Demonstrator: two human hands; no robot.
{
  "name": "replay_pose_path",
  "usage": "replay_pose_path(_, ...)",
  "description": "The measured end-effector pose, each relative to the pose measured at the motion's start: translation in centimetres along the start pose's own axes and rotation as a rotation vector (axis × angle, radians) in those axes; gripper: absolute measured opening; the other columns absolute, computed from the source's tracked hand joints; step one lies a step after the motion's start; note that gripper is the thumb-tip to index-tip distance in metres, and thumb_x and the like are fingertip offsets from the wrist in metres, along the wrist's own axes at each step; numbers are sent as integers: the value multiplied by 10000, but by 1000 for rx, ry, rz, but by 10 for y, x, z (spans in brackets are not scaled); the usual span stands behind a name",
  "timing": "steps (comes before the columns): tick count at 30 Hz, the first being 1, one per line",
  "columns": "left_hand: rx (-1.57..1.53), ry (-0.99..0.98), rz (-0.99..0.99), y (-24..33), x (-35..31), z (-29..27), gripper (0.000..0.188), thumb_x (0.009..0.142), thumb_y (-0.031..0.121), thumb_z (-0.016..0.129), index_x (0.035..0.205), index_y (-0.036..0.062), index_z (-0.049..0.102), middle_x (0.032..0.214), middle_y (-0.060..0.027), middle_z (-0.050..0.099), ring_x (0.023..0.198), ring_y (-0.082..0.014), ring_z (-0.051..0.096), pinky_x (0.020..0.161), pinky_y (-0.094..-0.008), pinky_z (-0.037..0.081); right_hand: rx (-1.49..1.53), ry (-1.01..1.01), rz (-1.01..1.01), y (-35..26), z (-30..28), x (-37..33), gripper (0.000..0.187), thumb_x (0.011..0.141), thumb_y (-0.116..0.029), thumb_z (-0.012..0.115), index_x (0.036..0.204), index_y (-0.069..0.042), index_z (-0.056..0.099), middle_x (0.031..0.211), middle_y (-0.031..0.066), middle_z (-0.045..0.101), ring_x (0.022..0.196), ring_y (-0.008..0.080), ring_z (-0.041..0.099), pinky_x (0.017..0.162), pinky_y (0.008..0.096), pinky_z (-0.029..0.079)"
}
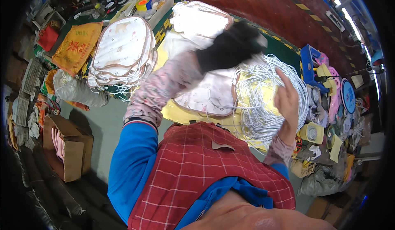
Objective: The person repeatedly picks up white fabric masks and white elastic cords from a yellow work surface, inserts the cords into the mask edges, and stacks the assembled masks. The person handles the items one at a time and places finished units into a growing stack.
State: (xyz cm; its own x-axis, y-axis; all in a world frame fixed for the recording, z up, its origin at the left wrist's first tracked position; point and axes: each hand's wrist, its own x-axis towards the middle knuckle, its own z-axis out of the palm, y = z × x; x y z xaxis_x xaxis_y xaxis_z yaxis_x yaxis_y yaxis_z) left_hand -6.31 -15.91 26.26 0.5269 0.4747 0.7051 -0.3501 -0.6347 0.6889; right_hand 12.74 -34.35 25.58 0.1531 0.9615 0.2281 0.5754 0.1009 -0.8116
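One coil of white cords (252,119) lies at my right; a left pile (119,51) and a far pile (201,18) of pale panels make two, and one panel (205,100) shows before me. My gloved left hand (232,45), blurred, crosses near the coil; whether its fingers grip anything, I cannot tell. My bare right hand (289,100) is over the coil, index finger (283,79) parted from the others, contact unclear.

The white cord (253,110) lies in a loose, tangled coil. The brown-edged, printed white fabric pad (205,97) lies flat at its left, partly hidden.
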Motion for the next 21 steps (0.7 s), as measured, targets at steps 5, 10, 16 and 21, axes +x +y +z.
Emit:
replay_pose_path(5,1014,-29,571,23,-11,-26,249,670,189,701,867,65,613,917,-89,601,908,-274,590,921,-410,443,-123,0,-264,-44,-5,6,365,833,-77,427,1163,16,553,716,101,613,565,113,551,533,260,434)
replay_pose_path(10,138,-6,-198,4,-35,-65,273,855,209,522,1039,11,559,854,-153,621,731,-258,637,699,-364,514,23,46,-129,-4,13,5,296,833,7,486,1112,29,583,754,57,634,574,64,519,522,224,420)
replay_pose_path(16,889,58,406,13,-24,-65,243,734,149,630,958,58,605,766,-133,593,713,-246,602,638,-330,484,-92,145,-242,-9,23,14,259,809,12,500,1027,0,640,717,58,634,535,68,515,488,228,381)
replay_pose_path(21,1084,23,38,-36,-44,-59,201,757,212,595,936,130,636,688,-94,611,644,-227,613,553,-329,456,45,14,-155,23,43,23,113,873,-53,492,862,23,574,538,-15,477,387,42,369,365,198,239)
